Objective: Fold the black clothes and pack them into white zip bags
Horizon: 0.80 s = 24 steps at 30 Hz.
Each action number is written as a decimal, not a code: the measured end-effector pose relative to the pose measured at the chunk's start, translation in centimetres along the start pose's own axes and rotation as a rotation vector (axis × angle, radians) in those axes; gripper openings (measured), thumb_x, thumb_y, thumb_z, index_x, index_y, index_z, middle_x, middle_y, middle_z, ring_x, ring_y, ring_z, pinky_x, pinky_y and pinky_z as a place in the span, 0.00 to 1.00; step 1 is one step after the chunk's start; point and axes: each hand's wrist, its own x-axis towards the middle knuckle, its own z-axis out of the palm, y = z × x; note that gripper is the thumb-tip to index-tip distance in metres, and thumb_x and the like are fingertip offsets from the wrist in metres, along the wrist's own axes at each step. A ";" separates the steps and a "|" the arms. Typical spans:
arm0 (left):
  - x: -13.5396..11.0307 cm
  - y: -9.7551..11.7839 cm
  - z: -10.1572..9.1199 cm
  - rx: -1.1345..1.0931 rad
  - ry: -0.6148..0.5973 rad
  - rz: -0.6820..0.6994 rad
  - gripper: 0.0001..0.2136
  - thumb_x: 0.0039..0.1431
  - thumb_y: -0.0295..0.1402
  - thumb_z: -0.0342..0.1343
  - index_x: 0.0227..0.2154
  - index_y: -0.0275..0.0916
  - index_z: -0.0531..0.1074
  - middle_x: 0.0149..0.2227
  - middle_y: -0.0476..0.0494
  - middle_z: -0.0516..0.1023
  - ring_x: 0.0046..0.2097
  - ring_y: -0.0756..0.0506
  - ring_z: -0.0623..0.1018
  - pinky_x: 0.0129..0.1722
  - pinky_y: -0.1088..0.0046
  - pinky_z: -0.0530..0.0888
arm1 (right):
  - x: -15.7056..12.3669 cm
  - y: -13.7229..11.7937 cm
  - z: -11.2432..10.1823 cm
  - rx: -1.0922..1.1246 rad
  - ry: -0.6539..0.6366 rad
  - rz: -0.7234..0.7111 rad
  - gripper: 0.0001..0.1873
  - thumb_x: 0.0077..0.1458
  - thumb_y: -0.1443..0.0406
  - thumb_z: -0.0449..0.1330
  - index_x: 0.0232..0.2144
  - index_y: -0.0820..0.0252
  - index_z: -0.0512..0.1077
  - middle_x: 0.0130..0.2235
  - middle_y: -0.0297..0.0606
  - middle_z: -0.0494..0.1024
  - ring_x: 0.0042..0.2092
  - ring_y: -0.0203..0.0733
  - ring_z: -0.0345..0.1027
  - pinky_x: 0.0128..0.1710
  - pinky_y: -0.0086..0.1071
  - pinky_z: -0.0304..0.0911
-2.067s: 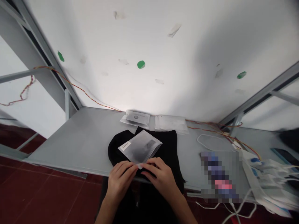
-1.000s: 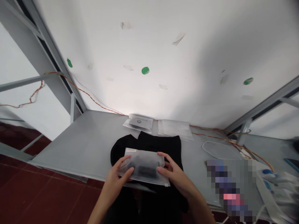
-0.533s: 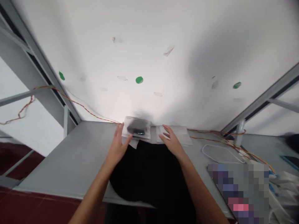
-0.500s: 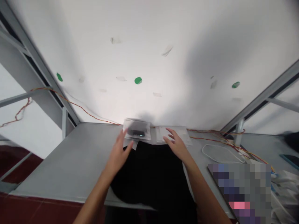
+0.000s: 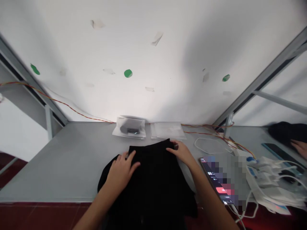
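Observation:
A black garment (image 5: 153,179), with a straight top edge like a waistband, spreads over the near part of the grey table and hangs past its front edge. My left hand (image 5: 121,169) is at its upper left corner, some fingers curled at the edge and the thumb lying on the cloth. At the upper right corner, my right hand (image 5: 181,153) grips the cloth, thumb in front and fingers behind the edge. Part of the fabric bulges out beside my left wrist.
Behind the garment lie a clear pouch (image 5: 129,127) with a dark item inside and white plastic bags (image 5: 166,130). To the right are a lit phone (image 5: 216,182), a white cable (image 5: 211,145) and tangled chargers (image 5: 266,175). Another person's hand (image 5: 299,147) shows at far right.
Both hands have come down from open reaching poses onto the garment's upper corners. The garment's top edge now stands up straighter and closer to me. The view has shifted right.

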 end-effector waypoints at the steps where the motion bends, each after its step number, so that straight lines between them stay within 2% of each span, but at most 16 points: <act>1: 1.3 -0.5 -0.4 -0.045 0.019 -0.032 0.23 0.70 0.44 0.51 0.63 0.41 0.68 0.58 0.28 0.74 0.56 0.31 0.76 0.52 0.50 0.74 | 0.0 -0.3 -0.2 0.025 -0.019 -0.016 0.24 0.44 0.52 0.70 0.42 0.57 0.77 0.44 0.43 0.82 0.42 0.52 0.75 0.47 0.48 0.70; 3: 4.1 -1.7 -1.1 -0.129 0.005 -0.054 0.17 0.66 0.39 0.58 0.53 0.38 0.75 0.52 0.30 0.77 0.54 0.31 0.76 0.52 0.52 0.74 | -0.2 -1.2 -0.7 0.071 -0.056 -0.052 0.21 0.47 0.51 0.68 0.39 0.56 0.75 0.44 0.42 0.81 0.45 0.51 0.75 0.46 0.44 0.70; 5: 6.4 -2.7 -1.7 -0.189 -0.020 -0.020 0.10 0.62 0.38 0.62 0.41 0.39 0.78 0.44 0.36 0.80 0.50 0.34 0.78 0.51 0.56 0.75 | -0.6 -2.2 -1.1 0.139 -0.053 -0.077 0.18 0.51 0.50 0.65 0.37 0.55 0.72 0.48 0.42 0.80 0.50 0.52 0.74 0.47 0.43 0.70; 7: 7.3 -3.1 -2.2 -0.247 -0.022 0.030 0.07 0.62 0.39 0.62 0.37 0.41 0.76 0.41 0.42 0.81 0.48 0.37 0.79 0.51 0.60 0.75 | -1.0 -3.1 -1.5 0.217 -0.016 -0.086 0.17 0.53 0.49 0.65 0.34 0.54 0.70 0.55 0.43 0.77 0.58 0.53 0.69 0.51 0.44 0.68; 9: 6.9 -2.9 -2.9 -0.309 -0.011 0.073 0.07 0.64 0.40 0.58 0.38 0.43 0.75 0.44 0.45 0.82 0.48 0.40 0.80 0.52 0.63 0.75 | -1.3 -3.5 -1.9 0.303 -0.018 -0.091 0.18 0.53 0.49 0.66 0.32 0.54 0.68 0.58 0.43 0.75 0.62 0.54 0.66 0.56 0.46 0.66; 11: 5.5 -2.5 -3.8 -0.418 -0.020 0.112 0.07 0.66 0.40 0.56 0.39 0.44 0.73 0.46 0.46 0.82 0.49 0.42 0.81 0.51 0.65 0.75 | -1.8 -3.3 -2.5 0.382 -0.043 -0.111 0.18 0.52 0.50 0.68 0.32 0.53 0.66 0.51 0.41 0.78 0.59 0.51 0.70 0.58 0.47 0.66; 13: 3.7 -2.2 -4.7 -0.541 -0.057 0.149 0.06 0.67 0.40 0.55 0.39 0.44 0.72 0.48 0.47 0.83 0.49 0.43 0.81 0.51 0.65 0.76 | -2.8 -2.5 -3.2 0.424 -0.025 -0.151 0.18 0.52 0.52 0.69 0.37 0.52 0.67 0.43 0.37 0.80 0.52 0.47 0.75 0.58 0.46 0.67; 15: 1.8 -2.3 -5.0 -0.590 -0.083 0.196 0.05 0.67 0.38 0.55 0.39 0.44 0.71 0.51 0.46 0.82 0.51 0.43 0.81 0.52 0.64 0.76 | -4.6 -1.4 -4.1 0.358 0.028 -0.209 0.18 0.53 0.55 0.68 0.42 0.51 0.68 0.43 0.36 0.80 0.49 0.46 0.76 0.57 0.45 0.69; 18: -1.3 -2.7 -4.7 -0.417 -0.060 0.313 0.03 0.69 0.34 0.54 0.38 0.44 0.71 0.58 0.45 0.78 0.57 0.42 0.79 0.56 0.60 0.74 | -8.2 0.2 -5.6 0.075 -0.015 -0.337 0.09 0.58 0.63 0.61 0.43 0.52 0.74 0.44 0.38 0.81 0.48 0.48 0.78 0.54 0.45 0.71; 21: -4.9 -3.0 -3.8 -0.210 0.033 0.447 0.05 0.70 0.32 0.53 0.39 0.44 0.73 0.65 0.44 0.72 0.64 0.40 0.73 0.60 0.57 0.72 | -12.1 0.6 -6.8 -0.217 -0.072 -0.474 0.16 0.62 0.70 0.53 0.45 0.51 0.78 0.47 0.39 0.83 0.50 0.49 0.78 0.54 0.48 0.71; 23: -7.4 -3.0 -3.1 -0.144 0.064 0.540 0.07 0.70 0.36 0.55 0.46 0.44 0.75 0.65 0.42 0.71 0.66 0.40 0.71 0.61 0.57 0.71 | -14.5 0.1 -7.1 -0.320 -0.104 -0.533 0.18 0.65 0.69 0.53 0.51 0.49 0.77 0.54 0.41 0.81 0.56 0.50 0.75 0.58 0.50 0.68; 24: -8.6 -3.0 -2.8 -0.116 0.053 0.588 0.12 0.68 0.39 0.57 0.51 0.45 0.74 0.65 0.41 0.72 0.66 0.39 0.71 0.62 0.57 0.71 | -15.5 -0.3 -7.0 -0.352 -0.156 -0.560 0.18 0.65 0.67 0.56 0.55 0.49 0.75 0.58 0.41 0.79 0.60 0.50 0.72 0.61 0.50 0.66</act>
